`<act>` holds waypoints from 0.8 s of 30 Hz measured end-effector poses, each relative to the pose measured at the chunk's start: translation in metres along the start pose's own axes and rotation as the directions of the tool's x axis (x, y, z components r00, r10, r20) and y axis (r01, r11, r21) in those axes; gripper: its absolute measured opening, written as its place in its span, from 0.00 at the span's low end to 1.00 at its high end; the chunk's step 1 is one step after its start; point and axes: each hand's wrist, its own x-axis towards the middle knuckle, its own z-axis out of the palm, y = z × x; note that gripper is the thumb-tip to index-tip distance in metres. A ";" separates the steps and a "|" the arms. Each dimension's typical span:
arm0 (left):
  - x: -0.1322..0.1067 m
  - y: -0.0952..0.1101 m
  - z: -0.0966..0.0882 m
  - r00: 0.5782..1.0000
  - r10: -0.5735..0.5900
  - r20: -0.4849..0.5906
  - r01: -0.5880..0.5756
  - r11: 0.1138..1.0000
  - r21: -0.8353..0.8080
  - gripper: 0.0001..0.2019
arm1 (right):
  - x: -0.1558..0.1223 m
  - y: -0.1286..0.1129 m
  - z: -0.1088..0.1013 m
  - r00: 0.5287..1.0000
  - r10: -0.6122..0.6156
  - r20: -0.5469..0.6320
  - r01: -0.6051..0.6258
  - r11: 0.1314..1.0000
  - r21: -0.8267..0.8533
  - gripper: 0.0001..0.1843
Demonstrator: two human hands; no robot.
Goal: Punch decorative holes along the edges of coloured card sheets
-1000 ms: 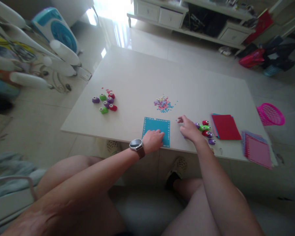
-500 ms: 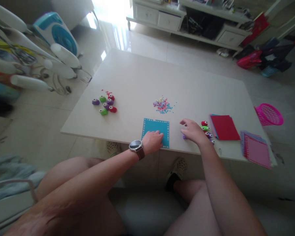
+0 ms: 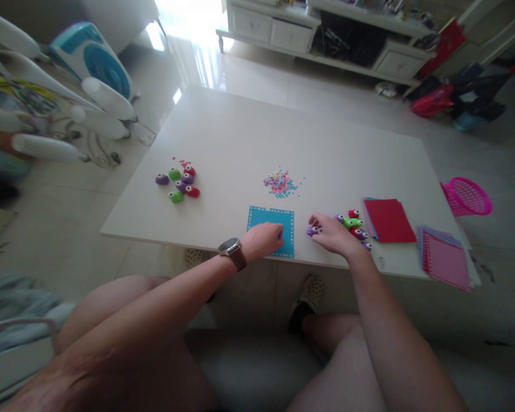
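A blue square of paper (image 3: pixel 286 220) with small cut-out holes along its edges lies near the front edge of the table. Over its middle rests my left hand (image 3: pixel 262 239), fingers curled in; whatever they may hold is hidden. My right hand (image 3: pixel 329 233) has its thumb and fingers around a small purple paper punch (image 3: pixel 312 230) that has an eye-like button, on the table right of the sheet. Close by the right hand stand several more punches (image 3: pixel 352 222) in green, red and purple.
Punched paper confetti (image 3: pixel 280 182) is heaped beyond the blue sheet. More punches (image 3: pixel 181 184) stand at the left with red bits behind them. A stack of coloured paper (image 3: pixel 390 220) and a pile of edge-punched sheets (image 3: pixel 447 260) lie right. A pink basket (image 3: pixel 470 196) is beyond the table's right end.
My right hand has lowered from hovering with fingers spread and closed around the purple punch. The left hand's fingers have curled from lying more stretched on the blue paper.
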 end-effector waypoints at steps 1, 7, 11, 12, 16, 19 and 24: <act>0.002 0.000 -0.003 0.999 -0.030 -0.018 0.028 0.994 -0.109 0.09 | 0.000 -0.007 0.001 0.998 -0.048 -0.030 0.050 0.996 0.067 0.17; 0.016 -0.001 -0.006 0.995 -0.087 -0.040 0.030 0.677 -0.735 0.17 | 0.000 -0.050 0.013 0.944 -0.261 -0.200 0.315 0.895 0.315 0.14; 0.020 -0.010 -0.007 0.987 -0.119 -0.110 -0.002 0.669 -0.743 0.14 | 0.001 -0.060 0.029 0.911 -0.272 -0.309 0.360 0.891 0.277 0.15; 0.020 -0.015 -0.011 0.986 -0.118 -0.119 -0.001 0.707 -0.707 0.13 | 0.001 -0.061 0.033 0.901 -0.269 -0.341 0.366 0.893 0.261 0.15; 0.008 -0.043 -0.046 0.962 -0.136 -0.237 0.058 0.949 -0.311 0.07 | -0.003 -0.067 0.046 0.879 -0.278 -0.387 0.379 0.900 0.214 0.15; -0.005 -0.070 -0.071 0.936 -0.209 -0.282 0.211 0.977 -0.024 0.08 | -0.010 -0.073 0.052 0.884 -0.356 -0.303 0.411 0.901 0.141 0.15; -0.020 -0.101 -0.086 0.909 -0.301 -0.290 0.334 0.940 0.073 0.12 | -0.021 -0.082 0.062 0.879 -0.456 -0.141 0.462 0.887 0.016 0.15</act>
